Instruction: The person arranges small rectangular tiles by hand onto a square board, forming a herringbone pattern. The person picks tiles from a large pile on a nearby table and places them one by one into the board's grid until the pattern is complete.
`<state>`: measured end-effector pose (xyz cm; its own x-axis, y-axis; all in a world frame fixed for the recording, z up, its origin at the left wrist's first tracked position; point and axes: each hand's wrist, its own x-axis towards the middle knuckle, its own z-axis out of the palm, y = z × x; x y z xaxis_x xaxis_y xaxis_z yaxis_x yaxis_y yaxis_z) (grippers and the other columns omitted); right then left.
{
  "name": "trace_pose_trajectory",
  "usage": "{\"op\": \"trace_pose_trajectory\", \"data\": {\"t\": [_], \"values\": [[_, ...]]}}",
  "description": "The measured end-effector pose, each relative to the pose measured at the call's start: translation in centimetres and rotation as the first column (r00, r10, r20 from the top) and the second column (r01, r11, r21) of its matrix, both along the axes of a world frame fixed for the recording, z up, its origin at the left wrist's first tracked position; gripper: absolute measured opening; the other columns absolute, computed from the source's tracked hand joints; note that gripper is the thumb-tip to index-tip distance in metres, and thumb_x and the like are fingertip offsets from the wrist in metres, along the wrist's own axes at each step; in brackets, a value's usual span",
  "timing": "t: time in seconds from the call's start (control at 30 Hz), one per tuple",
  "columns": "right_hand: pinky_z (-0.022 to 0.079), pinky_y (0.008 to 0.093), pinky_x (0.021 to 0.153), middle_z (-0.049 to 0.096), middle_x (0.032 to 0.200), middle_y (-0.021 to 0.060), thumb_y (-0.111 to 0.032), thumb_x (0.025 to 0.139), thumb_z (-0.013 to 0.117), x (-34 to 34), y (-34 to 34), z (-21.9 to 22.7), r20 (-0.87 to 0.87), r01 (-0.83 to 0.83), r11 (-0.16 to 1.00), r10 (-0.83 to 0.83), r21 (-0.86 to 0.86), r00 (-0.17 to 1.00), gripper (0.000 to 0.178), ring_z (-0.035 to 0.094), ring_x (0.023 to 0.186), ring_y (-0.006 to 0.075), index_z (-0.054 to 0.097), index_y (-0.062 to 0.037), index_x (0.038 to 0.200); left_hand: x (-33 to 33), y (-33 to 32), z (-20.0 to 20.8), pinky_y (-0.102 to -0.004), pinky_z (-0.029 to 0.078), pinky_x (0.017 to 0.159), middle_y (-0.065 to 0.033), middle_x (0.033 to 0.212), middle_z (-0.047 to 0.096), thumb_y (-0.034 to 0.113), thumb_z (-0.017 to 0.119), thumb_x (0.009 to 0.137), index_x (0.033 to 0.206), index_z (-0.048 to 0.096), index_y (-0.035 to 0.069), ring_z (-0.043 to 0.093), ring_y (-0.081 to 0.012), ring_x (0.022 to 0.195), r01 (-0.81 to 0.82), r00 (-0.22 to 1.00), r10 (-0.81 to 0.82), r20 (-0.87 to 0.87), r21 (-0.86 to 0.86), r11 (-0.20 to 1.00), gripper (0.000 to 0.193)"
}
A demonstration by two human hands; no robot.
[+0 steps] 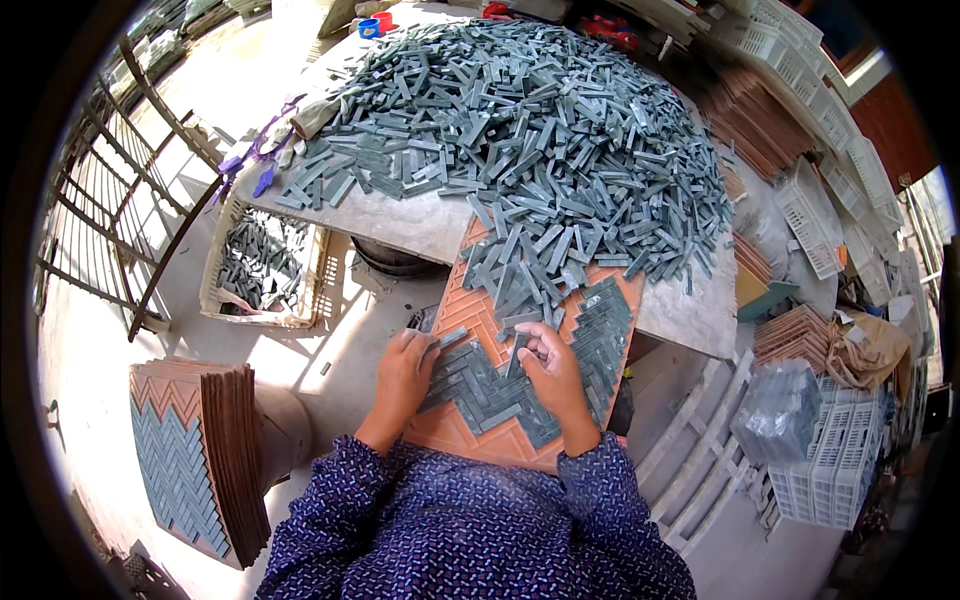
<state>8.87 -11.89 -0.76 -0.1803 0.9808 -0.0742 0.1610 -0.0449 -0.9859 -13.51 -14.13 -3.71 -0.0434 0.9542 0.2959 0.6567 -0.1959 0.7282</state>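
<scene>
An orange tray [455, 443] moulded with herringbone slots lies in front of me, partly filled with grey-green stone strips [470, 385]. At its left side my left hand [405, 370] is closed on a stone strip [449, 338], held between thumb and fingers. My right hand [550, 362] pinches another stone strip [516, 354], tilted steeply over the tray's middle. Whether that strip touches the slots I cannot tell. Loose strips spill from a large pile [540, 130] onto the tray's far end, just beyond both hands.
The pile covers much of the pale table [420, 225]. At left stand a crate of strips [318, 290] and a stack of trays [235, 450], its top one filled. White plastic crates [825, 470] and a bag of clear plastic [780, 410] stand at right. Small cups [370, 28] sit at the far edge.
</scene>
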Motion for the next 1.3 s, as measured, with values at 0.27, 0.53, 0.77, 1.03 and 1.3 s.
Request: {"op": "trace_pose_trajectory", "data": {"t": [0.27,0.53,0.77,1.03,1.3], "values": [[0.039,0.0193,0.064,0.057,0.082,-0.0007,0.001,0.087,0.056,0.4,-0.9,-0.4,-0.059,0.027,0.999,-0.028,-0.024,0.998,0.032,0.049,0.072,0.0032,0.054,0.0001,0.119,-0.1,-0.1,0.0,-0.0380,0.049,0.066,-0.0133,0.082,0.059,0.006,0.064,0.082,0.089,0.066,0.001,0.060,-0.0317,0.077,0.026,0.999,-0.027,-0.027,-0.038,0.999,0.008],[0.039,0.0192,0.065,0.059,0.082,0.0011,-0.001,0.088,0.057,-0.1,-1.2,-0.4,-0.022,0.094,0.994,-0.093,0.046,0.995,0.029,0.050,0.073,0.0038,0.054,0.0006,0.116,0.5,0.5,0.1,-0.0378,0.049,0.065,-0.0119,0.082,0.059,0.006,0.064,0.081,0.087,0.066,0.003,0.061,-0.0312,0.076,-0.012,1.000,0.012,0.015,-0.012,1.000,0.007],[0.048,0.0236,0.067,0.065,0.086,0.0071,-0.001,0.086,0.060,-1.9,0.8,0.1,0.155,-0.034,0.994,0.018,0.100,0.988,0.023,0.060,0.075,0.0092,0.058,-0.0009,0.110,0.6,1.4,-0.3,-0.0389,0.048,0.066,-0.0131,0.082,0.059,0.003,0.063,0.080,0.084,0.066,0.002,0.060,-0.0320,0.074,0.064,0.996,-0.061,0.067,-0.046,0.997,0.005],[0.049,0.0356,0.071,0.062,0.089,0.0151,0.000,0.081,0.062,-2.9,4.0,0.6,0.438,-0.290,0.896,0.124,0.336,0.890,0.021,0.063,0.080,0.0301,0.063,-0.0010,0.102,0.6,0.8,-0.4,-0.0379,0.048,0.069,-0.0135,0.082,0.059,0.001,0.061,0.081,0.085,0.066,0.001,0.060,-0.0319,0.079,0.026,0.985,-0.016,0.173,-0.054,0.998,0.007],[0.049,0.0396,0.072,0.058,0.099,0.0126,-0.005,0.079,0.066,-2.8,3.4,0.2,0.677,-0.405,0.855,0.089,0.324,0.730,0.024,0.059,0.083,0.0331,0.064,-0.0030,0.103,0.5,0.9,-0.8,-0.0355,0.048,0.068,-0.0134,0.084,0.060,-0.001,0.063,0.079,0.088,0.065,0.000,0.061,-0.0305,0.078,0.045,0.986,-0.040,0.162,-0.033,0.998,0.009]]}}
